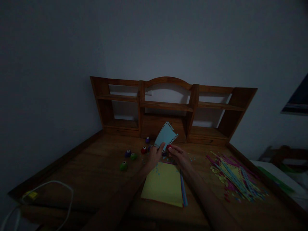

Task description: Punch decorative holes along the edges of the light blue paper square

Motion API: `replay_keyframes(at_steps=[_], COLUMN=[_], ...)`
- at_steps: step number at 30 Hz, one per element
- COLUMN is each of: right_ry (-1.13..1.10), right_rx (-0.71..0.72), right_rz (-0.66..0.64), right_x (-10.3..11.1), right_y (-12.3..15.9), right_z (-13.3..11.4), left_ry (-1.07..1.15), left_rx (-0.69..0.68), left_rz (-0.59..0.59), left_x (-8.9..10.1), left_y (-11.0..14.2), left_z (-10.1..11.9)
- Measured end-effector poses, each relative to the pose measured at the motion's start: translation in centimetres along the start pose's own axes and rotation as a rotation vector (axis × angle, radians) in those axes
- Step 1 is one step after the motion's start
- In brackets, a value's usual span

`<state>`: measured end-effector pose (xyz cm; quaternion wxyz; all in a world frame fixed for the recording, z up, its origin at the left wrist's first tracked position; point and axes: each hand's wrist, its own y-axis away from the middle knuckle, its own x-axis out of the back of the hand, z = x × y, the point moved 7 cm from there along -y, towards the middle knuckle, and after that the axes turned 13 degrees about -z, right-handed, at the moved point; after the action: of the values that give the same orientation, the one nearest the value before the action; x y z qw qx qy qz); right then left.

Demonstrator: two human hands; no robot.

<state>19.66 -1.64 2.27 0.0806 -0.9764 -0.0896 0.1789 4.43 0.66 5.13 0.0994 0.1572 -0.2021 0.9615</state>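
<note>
My left hand (155, 157) grips a light blue sheet of paper (166, 134) by its lower corner, thumb on top. Small shapes are punched out along the sheet's edges. In my right hand (179, 154) is a small red craft punch (169, 147), close to the sheet's lower right edge; whether the paper sits in its slot I cannot tell. Below both hands lies a stack of coloured paper with a yellow sheet (163, 184) on top, sprinkled with tiny blue bits. Beside my left hand stand another red punch (143, 150), green punches (123, 166) and purple punches (128, 153).
A heap of punched paper strips (233, 176) in pink, yellow and blue covers the desk's right side. Wooden shelves (166, 104) rise along the back. A white cable (69, 192) and a yellow object (32, 195) are at the front left.
</note>
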Motion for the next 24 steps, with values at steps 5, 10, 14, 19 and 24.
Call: replay_keyframes(at_steps=[5, 10, 14, 19, 24], right_ry=[-0.005, -0.005, 0.036, 0.092, 0.025], right_rx=[0.021, 0.026, 0.031, 0.021, 0.003], right_rz=[0.006, -0.016, -0.003, -0.01, 0.03], right_x=[-0.09, -0.08, 0.0, -0.14, -0.04], right_y=[0.13, 0.0, 0.09, 0.16, 0.03], right_z=[-0.29, -0.27, -0.47, -0.56, -0.1], left_ry=[-0.055, -0.018, -0.003, -0.012, 0.032], left_rx=[-0.008, -0.064, -0.055, -0.049, -0.091], left_rz=[-0.066, -0.083, -0.081, -0.102, -0.111], left_x=[-0.27, -0.44, -0.49, -0.67, -0.94], left_y=[0.15, 0.21, 0.07, -0.03, 0.01], left_z=[0.57, 0.97, 0.53, 0.2, 0.54])
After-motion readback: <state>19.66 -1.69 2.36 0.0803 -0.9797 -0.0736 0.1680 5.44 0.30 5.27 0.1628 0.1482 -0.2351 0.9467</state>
